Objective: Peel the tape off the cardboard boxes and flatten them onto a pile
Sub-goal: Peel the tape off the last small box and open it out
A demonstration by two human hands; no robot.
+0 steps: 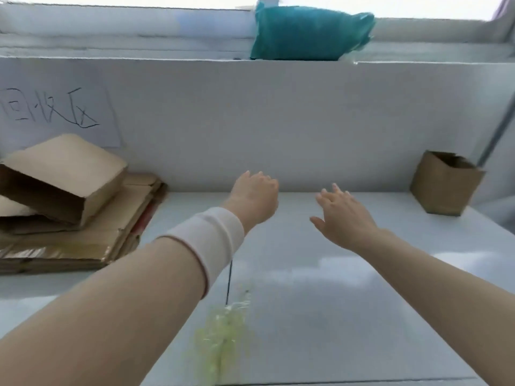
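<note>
While holding left hand [255, 200] and right hand [344, 217] out over the desk [334, 316], empty, fingers [335, 190] loose, probably meaning to grab the box [446, 185] at its far right, next for the pile [69, 246] at far left.

Bag [309, 34]: blue-green, on the high ledge [139, 45].
Paper sign [55, 112]: on the white wall [250, 121], black writing.
Surface [334, 316]: white, shiny.

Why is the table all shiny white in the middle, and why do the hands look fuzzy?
Head view: daylight glares off the glossy table; the left hand and right hand are softly blurred; the wide lens curves the edges.
</note>
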